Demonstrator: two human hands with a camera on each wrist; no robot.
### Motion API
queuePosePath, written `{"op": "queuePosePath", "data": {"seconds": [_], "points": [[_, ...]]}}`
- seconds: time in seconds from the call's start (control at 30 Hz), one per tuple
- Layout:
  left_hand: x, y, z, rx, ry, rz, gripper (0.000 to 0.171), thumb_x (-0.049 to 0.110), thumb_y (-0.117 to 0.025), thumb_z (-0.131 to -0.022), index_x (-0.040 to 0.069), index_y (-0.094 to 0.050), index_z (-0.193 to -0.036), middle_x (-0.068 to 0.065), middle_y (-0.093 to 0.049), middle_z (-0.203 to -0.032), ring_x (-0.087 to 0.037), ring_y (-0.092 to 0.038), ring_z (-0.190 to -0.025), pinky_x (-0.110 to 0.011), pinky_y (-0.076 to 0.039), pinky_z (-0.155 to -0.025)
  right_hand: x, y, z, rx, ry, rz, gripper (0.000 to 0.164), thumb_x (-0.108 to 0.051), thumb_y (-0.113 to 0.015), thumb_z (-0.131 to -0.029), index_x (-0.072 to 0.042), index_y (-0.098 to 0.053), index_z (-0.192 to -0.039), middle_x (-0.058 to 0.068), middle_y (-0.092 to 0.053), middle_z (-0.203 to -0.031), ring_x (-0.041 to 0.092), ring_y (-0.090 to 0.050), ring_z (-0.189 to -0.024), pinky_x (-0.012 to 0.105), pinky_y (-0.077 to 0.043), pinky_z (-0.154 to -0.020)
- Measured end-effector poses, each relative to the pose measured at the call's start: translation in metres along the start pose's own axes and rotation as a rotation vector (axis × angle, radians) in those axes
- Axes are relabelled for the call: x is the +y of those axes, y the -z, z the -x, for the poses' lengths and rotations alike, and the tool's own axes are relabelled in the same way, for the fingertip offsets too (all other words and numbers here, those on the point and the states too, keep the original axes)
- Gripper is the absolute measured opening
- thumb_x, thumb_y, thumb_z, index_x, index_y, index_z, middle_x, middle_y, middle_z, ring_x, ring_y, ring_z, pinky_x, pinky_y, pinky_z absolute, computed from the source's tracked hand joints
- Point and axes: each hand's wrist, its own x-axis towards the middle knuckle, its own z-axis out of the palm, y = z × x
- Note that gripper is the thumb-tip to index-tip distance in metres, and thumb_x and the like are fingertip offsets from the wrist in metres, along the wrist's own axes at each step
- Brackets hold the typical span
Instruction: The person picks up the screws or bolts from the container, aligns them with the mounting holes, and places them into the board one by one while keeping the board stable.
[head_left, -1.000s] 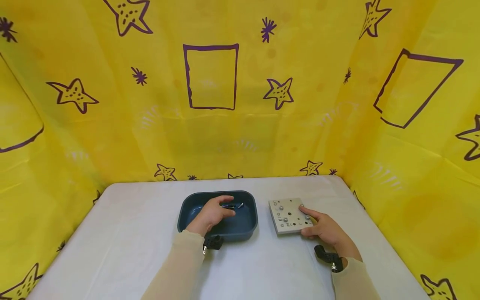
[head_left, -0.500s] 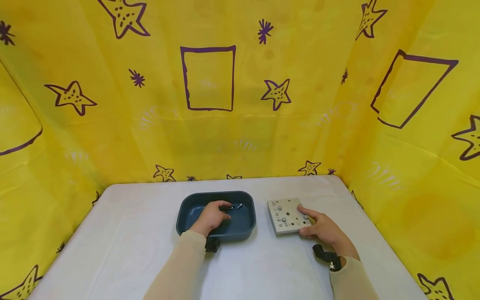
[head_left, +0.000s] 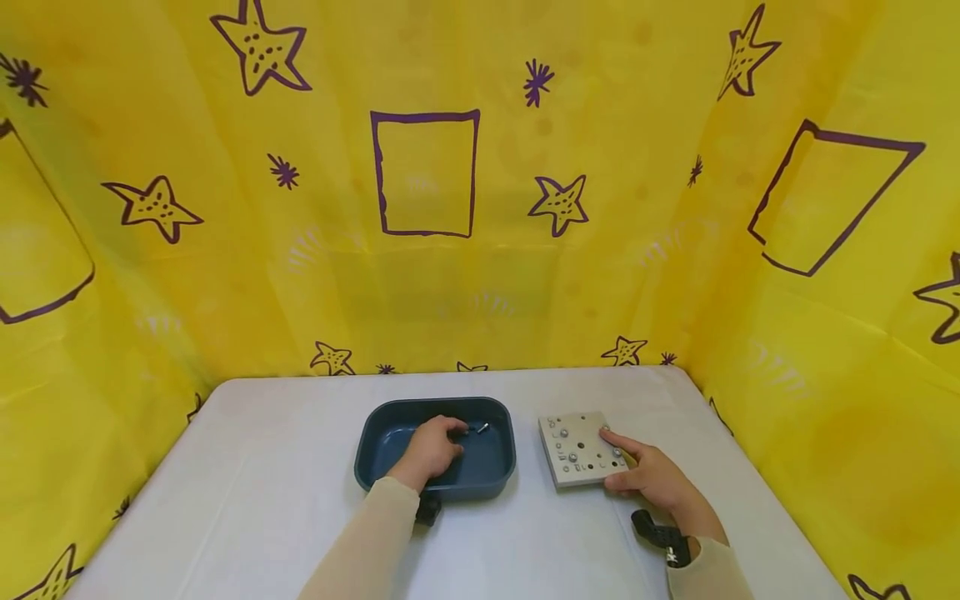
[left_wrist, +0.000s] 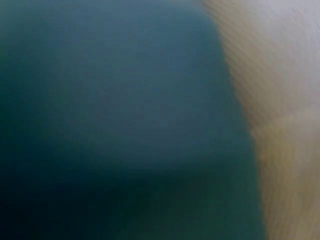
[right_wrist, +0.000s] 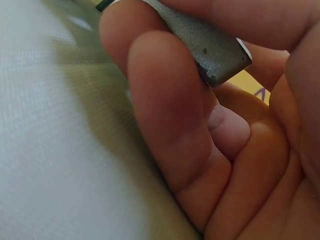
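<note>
My left hand point(head_left: 431, 450) reaches down into a dark blue tray point(head_left: 408, 495), thumb and forefinger apart in the head view. Just beyond its fingertips lies a small shiny metal pin or screw point(head_left: 483, 428), with a darker piece beside it, partly behind the forefinger. My right hand point(head_left: 651, 477) grips the right edge of a square silver metal plate point(head_left: 592, 446), thumb and forefinger on its near and upper parts. Holes and several bolt heads mark its face. In the right wrist view, curled fingers point(right_wrist: 165, 90) support the underside of the plate's corner point(right_wrist: 215, 55).
A white-covered table point(head_left: 285, 433) carries the tray and the plate, side by side with a gap between. Yellow cloth point(head_left: 427, 292) with purple drawings stands around the back and sides. The left wrist view is blurred, mostly blue tray point(left_wrist: 150, 85) and a sleeve point(left_wrist: 285, 150).
My left hand has gone lower into the tray, fingers closer to the small metal pieces and less spread. The right hand keeps its grip on the plate. The head view has tilted slightly.
</note>
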Motion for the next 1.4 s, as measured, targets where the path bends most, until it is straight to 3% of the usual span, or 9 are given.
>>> {"op": "queuePosePath", "data": {"seconds": [0.07, 0.3, 0.47, 0.67, 0.93, 1.07, 1.23, 1.4], "points": [[-0.001, -0.002, 0.000, 0.000, -0.033, -0.042, 0.029, -0.001, -0.073, -0.085, 0.005, -0.072, -0.113, -0.010, -0.064, -0.109, -0.028, -0.060, -0.099, -0.048, -0.047, -0.093, 0.000, 0.001, 0.001, 0.006, 0.014, 0.023, 0.087, -0.028, -0.090, -0.069, -0.026, -0.052, -0.147, 0.016, -0.046, -0.145, 0.026, -0.052, -0.106, 0.036, -0.040, -0.086], [0.003, 0.001, -0.006, 0.017, -0.119, -0.172, 0.021, -0.002, -0.069, -0.089, 0.000, -0.073, -0.109, -0.010, -0.063, -0.100, -0.030, -0.062, -0.099, -0.046, -0.050, -0.091, -0.002, 0.006, -0.004, -0.011, 0.029, -0.037, 0.088, -0.024, -0.090, -0.070, -0.020, -0.050, -0.149, 0.020, -0.038, -0.150, 0.027, -0.059, -0.092, 0.035, -0.052, -0.071], [0.008, 0.001, -0.009, 0.012, -0.113, -0.224, 0.016, 0.002, -0.068, -0.092, 0.000, -0.073, -0.107, -0.011, -0.064, -0.101, -0.030, -0.062, -0.100, -0.045, -0.050, -0.091, -0.004, 0.005, -0.006, 0.006, 0.027, -0.004, 0.087, -0.025, -0.089, -0.071, -0.023, -0.051, -0.148, 0.019, -0.041, -0.147, 0.025, -0.060, -0.085, 0.035, -0.049, -0.074], [0.011, -0.003, -0.002, -0.007, -0.077, -0.226, 0.013, 0.004, -0.069, -0.093, 0.000, -0.073, -0.104, -0.009, -0.063, -0.098, -0.028, -0.062, -0.096, -0.045, -0.052, -0.089, 0.005, 0.003, -0.002, -0.024, -0.006, -0.109, 0.089, -0.021, -0.089, -0.071, -0.021, -0.049, -0.150, 0.020, -0.043, -0.142, 0.029, -0.061, -0.076, 0.033, -0.052, -0.064], [0.007, 0.002, 0.007, 0.030, -0.070, -0.248, 0.010, -0.001, -0.068, -0.089, 0.005, -0.074, -0.084, -0.004, -0.065, -0.082, -0.022, -0.061, -0.077, -0.039, -0.055, -0.071, 0.007, -0.004, 0.001, -0.052, 0.037, -0.124, 0.089, -0.016, -0.088, -0.073, -0.014, -0.045, -0.151, 0.022, -0.047, -0.139, 0.028, -0.060, -0.074, 0.032, -0.051, -0.060], [0.004, 0.000, 0.008, 0.060, -0.049, -0.228, 0.015, -0.005, -0.065, -0.087, 0.007, -0.071, -0.083, -0.003, -0.064, -0.080, -0.020, -0.059, -0.073, -0.039, -0.054, -0.069, 0.005, -0.006, 0.003, -0.042, 0.026, -0.105, 0.089, -0.020, -0.089, -0.072, -0.016, -0.046, -0.151, 0.021, -0.046, -0.138, 0.028, -0.060, -0.073, 0.032, -0.051, -0.062], [0.001, 0.000, 0.007, 0.070, -0.076, -0.173, 0.019, -0.006, -0.062, -0.088, 0.003, -0.076, -0.098, -0.008, -0.071, -0.094, -0.029, -0.066, -0.092, -0.046, -0.054, -0.082, 0.005, -0.007, 0.000, -0.008, 0.000, -0.068, 0.089, -0.024, -0.090, -0.069, -0.023, -0.050, -0.149, 0.018, -0.045, -0.140, 0.027, -0.060, -0.082, 0.032, -0.049, -0.071], [-0.001, 0.004, 0.005, 0.054, -0.049, -0.034, 0.017, -0.004, -0.065, -0.087, 0.003, -0.077, -0.098, -0.006, -0.071, -0.095, -0.026, -0.064, -0.089, -0.045, -0.053, -0.082, 0.004, -0.006, 0.000, 0.019, -0.008, -0.035, 0.089, -0.024, -0.091, -0.068, -0.026, -0.051, -0.148, 0.014, -0.050, -0.134, 0.026, -0.061, -0.084, 0.039, -0.038, -0.086]]}}
